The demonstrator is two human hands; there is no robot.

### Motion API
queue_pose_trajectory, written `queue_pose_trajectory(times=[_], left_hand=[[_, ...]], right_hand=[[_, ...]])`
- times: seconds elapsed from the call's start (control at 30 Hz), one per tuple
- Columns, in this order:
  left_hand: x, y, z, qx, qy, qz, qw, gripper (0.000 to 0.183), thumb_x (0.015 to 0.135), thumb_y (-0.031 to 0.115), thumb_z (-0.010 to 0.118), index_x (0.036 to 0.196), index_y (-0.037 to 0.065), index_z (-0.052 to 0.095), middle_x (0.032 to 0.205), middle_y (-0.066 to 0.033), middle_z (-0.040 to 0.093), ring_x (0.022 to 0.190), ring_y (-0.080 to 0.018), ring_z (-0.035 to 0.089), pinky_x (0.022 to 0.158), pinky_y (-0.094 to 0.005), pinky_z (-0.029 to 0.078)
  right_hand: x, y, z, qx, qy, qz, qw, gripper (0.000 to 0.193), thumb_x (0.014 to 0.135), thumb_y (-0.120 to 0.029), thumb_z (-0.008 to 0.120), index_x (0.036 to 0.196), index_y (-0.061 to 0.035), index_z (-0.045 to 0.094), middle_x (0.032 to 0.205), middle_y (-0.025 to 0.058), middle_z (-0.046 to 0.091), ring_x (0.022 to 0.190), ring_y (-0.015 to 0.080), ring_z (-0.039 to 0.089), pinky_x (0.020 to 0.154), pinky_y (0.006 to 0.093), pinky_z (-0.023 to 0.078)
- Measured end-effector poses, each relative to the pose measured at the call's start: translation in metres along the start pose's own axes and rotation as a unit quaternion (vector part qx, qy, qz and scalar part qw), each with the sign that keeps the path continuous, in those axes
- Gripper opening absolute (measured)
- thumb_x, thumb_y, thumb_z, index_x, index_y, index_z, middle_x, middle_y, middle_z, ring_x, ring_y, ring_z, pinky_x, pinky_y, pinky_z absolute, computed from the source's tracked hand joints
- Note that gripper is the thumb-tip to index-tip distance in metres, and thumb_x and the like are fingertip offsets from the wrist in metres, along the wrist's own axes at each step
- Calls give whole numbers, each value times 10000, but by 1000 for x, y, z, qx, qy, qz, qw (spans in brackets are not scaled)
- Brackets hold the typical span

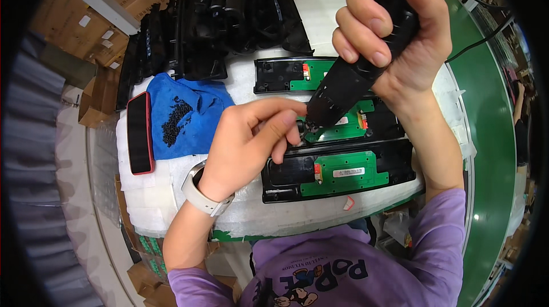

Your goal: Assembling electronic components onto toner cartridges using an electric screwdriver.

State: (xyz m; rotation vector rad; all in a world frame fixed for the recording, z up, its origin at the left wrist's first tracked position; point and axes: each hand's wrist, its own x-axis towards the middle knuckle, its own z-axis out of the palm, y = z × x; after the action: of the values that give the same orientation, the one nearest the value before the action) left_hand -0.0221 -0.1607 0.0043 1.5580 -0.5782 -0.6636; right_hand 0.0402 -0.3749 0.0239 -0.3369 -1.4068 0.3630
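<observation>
My right hand (403, 49) grips a black electric screwdriver (343, 86), tilted with its nose down and to the left. The nose meets the left part of a green circuit board (342, 131) lying in the middle black plastic housing (389, 128). Beside that nose, my left hand (243, 138) has its thumb and index finger pinched together; what lies between them, if anything, is hidden. Nearer to me is another black housing (286, 176) with a green board (366, 172). A third housing (279, 76) sits behind, partly covered by the screwdriver and my right hand.
A blue cloth (209, 98) carries a pile of small black screws (176, 124). Left of it lies a red-edged phone (139, 132). Many black plastic parts (229, 15) are stacked at the back left. Cardboard boxes (86, 21) stand beyond; a green surface (486, 135) runs along the right.
</observation>
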Motion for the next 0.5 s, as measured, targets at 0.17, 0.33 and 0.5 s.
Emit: queue_pose_trajectory(times=[0.17, 0.33, 0.5], left_hand=[[4, -8, -12, -148, -38, -30, 988, 289, 961, 212, 383, 1042, -21, 532, 673, -70, 582, 461, -77, 461, 438, -180, 345], [7, -11, -9, -300, -86, -38, 949, 287, 963, 221, 384, 1039, -26, 506, 669, -101, 562, 445, -91, 437, 434, -184, 350], [7, -15, -8, -306, -110, -44, 945, 262, 962, 225, 390, 1022, -4, 502, 670, -112, 564, 452, -110, 451, 430, -188, 346]], right_hand=[[35, 15, 87, -156, 548, -60, 820, 364, 882, -372, 422, 923, -35, 555, 580, 48, 510, 396, 170, 463, 484, 362, 463], [36, -4, 94, -247, 473, -98, 840, 422, 913, -398, 362, 994, -27, 546, 631, 44, 538, 430, 174, 497, 544, 379, 483], [41, 0, 98, -251, 490, -138, 823, 437, 916, -399, 348, 1011, -25, 553, 627, 49, 536, 433, 182, 507, 544, 382, 488]])
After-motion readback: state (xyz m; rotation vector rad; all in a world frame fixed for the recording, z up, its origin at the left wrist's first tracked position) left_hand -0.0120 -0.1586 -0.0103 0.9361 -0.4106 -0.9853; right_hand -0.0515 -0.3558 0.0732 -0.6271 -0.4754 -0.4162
